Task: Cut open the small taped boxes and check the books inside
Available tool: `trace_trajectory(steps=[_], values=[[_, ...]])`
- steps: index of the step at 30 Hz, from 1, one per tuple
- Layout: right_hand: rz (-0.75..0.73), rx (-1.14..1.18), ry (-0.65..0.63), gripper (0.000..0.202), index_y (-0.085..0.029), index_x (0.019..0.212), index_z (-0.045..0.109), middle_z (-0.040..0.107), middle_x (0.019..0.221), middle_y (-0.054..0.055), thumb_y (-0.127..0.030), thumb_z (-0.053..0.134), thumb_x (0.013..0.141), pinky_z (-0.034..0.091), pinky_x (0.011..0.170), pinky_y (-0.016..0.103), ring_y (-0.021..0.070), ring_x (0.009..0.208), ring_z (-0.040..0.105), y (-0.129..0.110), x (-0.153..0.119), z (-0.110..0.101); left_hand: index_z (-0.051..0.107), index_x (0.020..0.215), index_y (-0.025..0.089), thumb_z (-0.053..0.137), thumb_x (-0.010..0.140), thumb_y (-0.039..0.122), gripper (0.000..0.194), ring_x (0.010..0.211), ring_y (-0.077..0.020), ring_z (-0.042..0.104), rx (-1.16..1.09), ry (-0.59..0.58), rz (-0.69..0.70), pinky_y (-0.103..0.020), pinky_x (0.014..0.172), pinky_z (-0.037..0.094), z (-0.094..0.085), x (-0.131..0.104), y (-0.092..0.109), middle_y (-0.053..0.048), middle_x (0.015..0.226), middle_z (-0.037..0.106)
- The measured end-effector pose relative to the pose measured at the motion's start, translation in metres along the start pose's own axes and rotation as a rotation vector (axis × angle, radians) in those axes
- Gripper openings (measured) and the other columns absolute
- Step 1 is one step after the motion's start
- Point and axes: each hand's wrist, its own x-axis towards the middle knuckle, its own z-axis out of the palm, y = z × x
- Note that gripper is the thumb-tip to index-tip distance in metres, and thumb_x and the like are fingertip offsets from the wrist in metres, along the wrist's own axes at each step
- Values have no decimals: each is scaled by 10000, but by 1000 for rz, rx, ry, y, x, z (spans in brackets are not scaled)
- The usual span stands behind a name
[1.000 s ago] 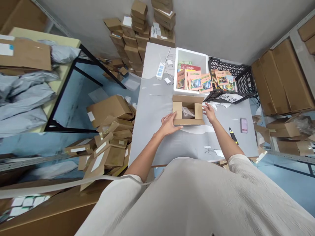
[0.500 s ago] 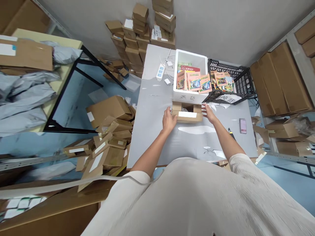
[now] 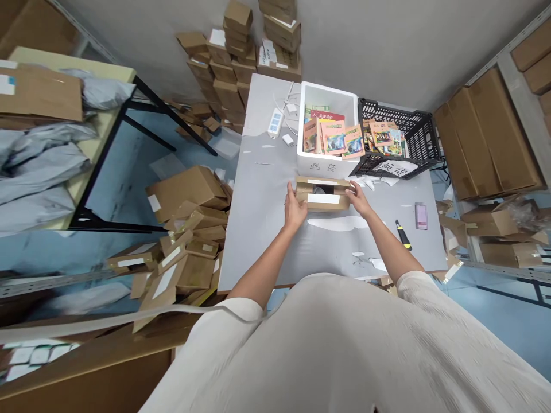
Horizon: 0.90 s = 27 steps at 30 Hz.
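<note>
Head view: small carton held lightly at both ends

The small carton [image 3: 325,207] sits on the grey surface [image 3: 262,229], just on the near side of the white foam box [image 3: 327,166]. The left grip [image 3: 295,209] grasps its left end, thumb towards the near side and fingers along the end; the right grip [image 3: 359,201] takes the right end at the upper corner. Neither looks clenched.

The two long flaps, each with a white strip, stand partly closed, and a dark gap shows between them. Something pale lies inside, too shadowed to name or to call fragile.

The carton is probably light, with thin board that is stiff along its folded edges but soft and springy at the loose flaps. Dry cardboard should give fair friction, though the smooth strips may be slicker. The best hold is low on the two short ends, near the corners, where the walls are likely firmest; pressing mid-flap could bow the board inward onto whatever lies inside. Lifting by the flaps alone might bend them or let the carton tip. Even, gentle pressure from both sides should keep it square, and with the foam box so near, the far side leaves little room for fingers.
</note>
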Motion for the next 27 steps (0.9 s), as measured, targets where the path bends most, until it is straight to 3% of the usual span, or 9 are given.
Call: trace_trajectory(steps=[4,7,11,15,19,27], values=[[-17,28,1,1252,-349,1821,295,569,1696,154,-750,877,787,409,1352,588,354,1532,568,1,-8,-7,214,1841,319,783,905,185,1104,1457,-340,616,-60,70,-46,-535,1309,467,8,-15,7,-151,1510,626],[-53,46,-31,1260,-317,1823,282,551,1726,180,-670,891,779,401,1358,597,363,1560,552,-1,-12,-13,237,1835,305,785,893,177,1098,1463,-343,606,-64,146,-59,-527,1308,466,12,-33,14,-151,1502,628],[-102,27,-63,1092,-321,1724,479,496,1785,158,-536,906,743,477,1311,603,381,1584,537,-4,-21,-18,238,1832,318,756,918,187,1058,1460,-324,604,-36,264,-70,-505,1297,476,12,-65,22,-137,1495,637],[-111,2,-70,722,-228,1386,783,581,1712,167,-447,872,704,513,1296,597,405,1538,597,-4,-38,-15,218,1837,310,725,926,194,1049,1424,-319,625,26,353,-90,-506,1280,498,7,-103,23,-131,1464,650],[-147,2,-120,470,-220,1131,858,708,1571,144,-416,824,705,496,1315,588,397,1540,607,-5,-54,-2,214,1839,314,731,930,213,1051,1436,-316,616,44,434,-90,-495,1282,499,-2,-140,22,-127,1461,651],[-219,56,-352,502,-242,1227,833,767,1499,114,-411,796,755,525,1274,551,341,1458,671,-30,-77,53,270,1821,309,739,929,244,1010,1450,-339,614,42,613,-141,-515,1275,507,-46,-192,19,-155,1521,621]])
